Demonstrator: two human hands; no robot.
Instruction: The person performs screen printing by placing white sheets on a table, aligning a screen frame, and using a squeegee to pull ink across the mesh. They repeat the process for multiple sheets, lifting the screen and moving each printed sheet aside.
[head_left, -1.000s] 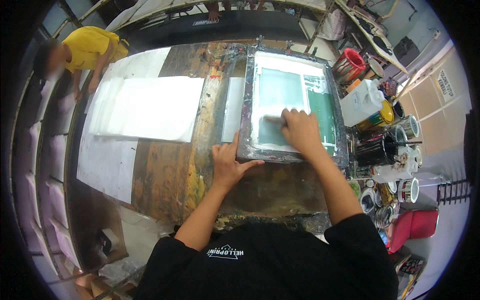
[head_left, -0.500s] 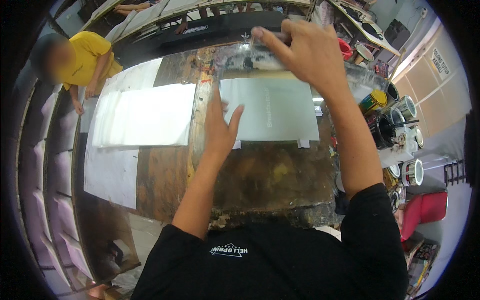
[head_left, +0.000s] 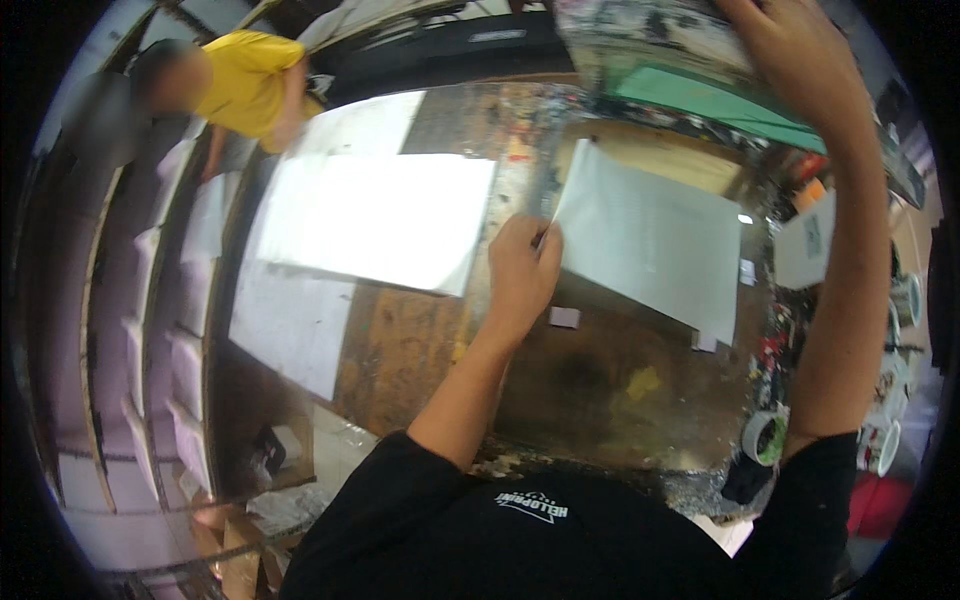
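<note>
sheet (head_left: 655,235) in left hand (head_left: 524,264), right hand (head_left: 795,50) and printing screen (head_left: 700,95) cropped

A paper pile (head_left: 380,225) lies on the desk (head_left: 405,340), left of the left hand (head_left: 524,265). One sheet (head_left: 655,245) reaches right from that hand. The frame (head_left: 700,95) is by the right hand (head_left: 797,50). Shelves (head_left: 150,370) stand far left of both hands.

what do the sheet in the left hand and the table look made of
Sheet: probably paper or thin plastic, smooth, matte-looking; it bends up toward the left hand. Table: likely wood, worn, its brown surface blotched with paint.
</note>
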